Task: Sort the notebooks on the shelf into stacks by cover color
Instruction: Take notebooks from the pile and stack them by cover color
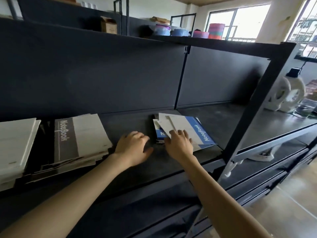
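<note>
the shelf (130, 124) holds a grey pile (80, 134) and a blue pile (200, 129). the right hand (178, 143) lies flat on the blue pile; the left hand (132, 146) rests loose, empty.

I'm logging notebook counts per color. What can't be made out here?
Head view:
Blue pile: lower covers hidden by its top covers and the right hand.
Left hand: fingers curl under; whether they hold anything is hidden.
White stack: cut off by the left edge.
Grey stack: lower covers show only as blurred edges.
</note>
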Demonstrator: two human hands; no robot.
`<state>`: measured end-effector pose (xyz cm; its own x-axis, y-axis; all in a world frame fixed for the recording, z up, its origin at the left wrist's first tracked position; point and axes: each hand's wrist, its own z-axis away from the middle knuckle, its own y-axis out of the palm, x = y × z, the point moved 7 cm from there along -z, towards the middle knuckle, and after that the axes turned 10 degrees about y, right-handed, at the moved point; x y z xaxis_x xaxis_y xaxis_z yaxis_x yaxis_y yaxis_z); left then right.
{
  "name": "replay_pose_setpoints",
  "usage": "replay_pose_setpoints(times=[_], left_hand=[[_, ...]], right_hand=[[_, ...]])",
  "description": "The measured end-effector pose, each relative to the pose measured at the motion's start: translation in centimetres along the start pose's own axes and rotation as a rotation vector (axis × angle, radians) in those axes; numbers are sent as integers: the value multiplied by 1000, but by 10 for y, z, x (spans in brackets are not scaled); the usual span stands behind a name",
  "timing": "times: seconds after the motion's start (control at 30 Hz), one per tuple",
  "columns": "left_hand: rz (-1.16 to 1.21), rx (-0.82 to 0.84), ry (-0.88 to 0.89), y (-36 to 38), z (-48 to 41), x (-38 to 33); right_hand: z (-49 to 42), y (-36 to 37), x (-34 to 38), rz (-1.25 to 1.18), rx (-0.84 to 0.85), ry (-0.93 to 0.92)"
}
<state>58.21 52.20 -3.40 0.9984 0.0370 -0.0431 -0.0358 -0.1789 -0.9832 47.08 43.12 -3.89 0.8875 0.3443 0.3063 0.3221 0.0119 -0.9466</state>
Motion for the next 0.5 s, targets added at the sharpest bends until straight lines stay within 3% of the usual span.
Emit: replay_pose_setpoints(times=[0.17,0.5], left_hand=[[17,12,11,14,-29,-22],[167,-105,-76,11,-21,-13]], right_hand=[[-31,6,-43,107,134,149],[-57,5,-26,461,-19,-95]])
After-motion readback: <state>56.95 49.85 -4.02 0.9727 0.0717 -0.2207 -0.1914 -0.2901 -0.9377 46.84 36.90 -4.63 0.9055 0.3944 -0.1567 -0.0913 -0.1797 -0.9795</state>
